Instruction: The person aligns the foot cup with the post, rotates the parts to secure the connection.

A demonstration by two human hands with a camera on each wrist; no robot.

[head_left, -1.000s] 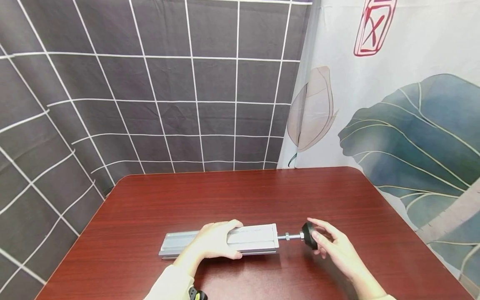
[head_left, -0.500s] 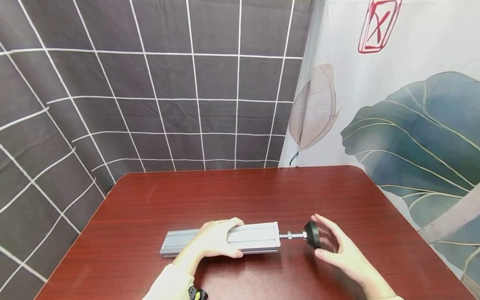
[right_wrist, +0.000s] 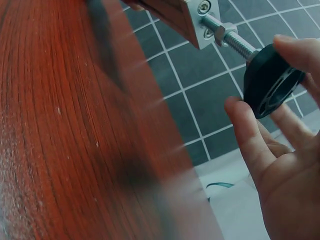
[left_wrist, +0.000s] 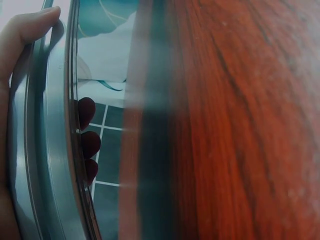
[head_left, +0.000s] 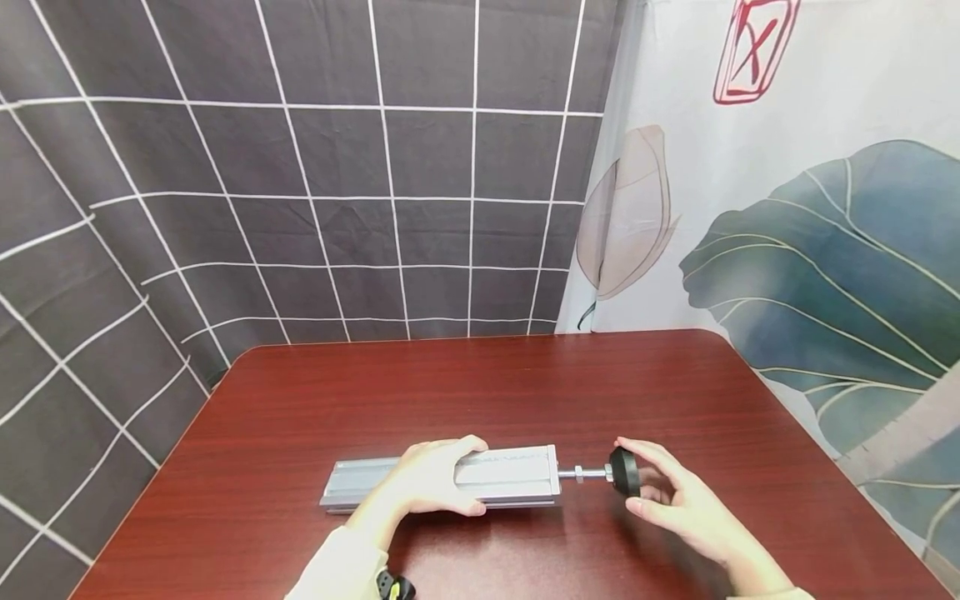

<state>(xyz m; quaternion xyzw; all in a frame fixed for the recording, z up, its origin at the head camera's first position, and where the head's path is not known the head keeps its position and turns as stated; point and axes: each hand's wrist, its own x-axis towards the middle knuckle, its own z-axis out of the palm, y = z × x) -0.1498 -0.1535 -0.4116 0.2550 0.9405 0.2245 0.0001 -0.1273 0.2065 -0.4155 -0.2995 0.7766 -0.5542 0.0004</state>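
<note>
My left hand (head_left: 431, 482) grips a long silver aluminium profile (head_left: 504, 475) across its middle and holds it level above the table. In the left wrist view the thumb presses one face of the profile (left_wrist: 57, 130), and fingertips (left_wrist: 90, 144) show past the opposite edge. From the profile's end plate (right_wrist: 204, 20) a threaded rod (right_wrist: 239, 44) with a nut (right_wrist: 225, 33) sticks out to the right. A black round levelling foot (head_left: 624, 472) sits on the rod's end. My right hand (head_left: 686, 504) pinches the foot by its rim between thumb and fingers, its hollow underside facing the palm.
The dark red wooden table (head_left: 480, 392) spreads under both hands. Behind it hangs a grey cloth with a white grid (head_left: 435, 233), and a white curtain with leaf prints (head_left: 810, 250) hangs at the right. A dark band (head_left: 396, 586) circles the left wrist.
My right hand's fingers spread off the foot's rim half a second ago and have closed in on it again. The left hand keeps its grip; the profile stays nearly in place.
</note>
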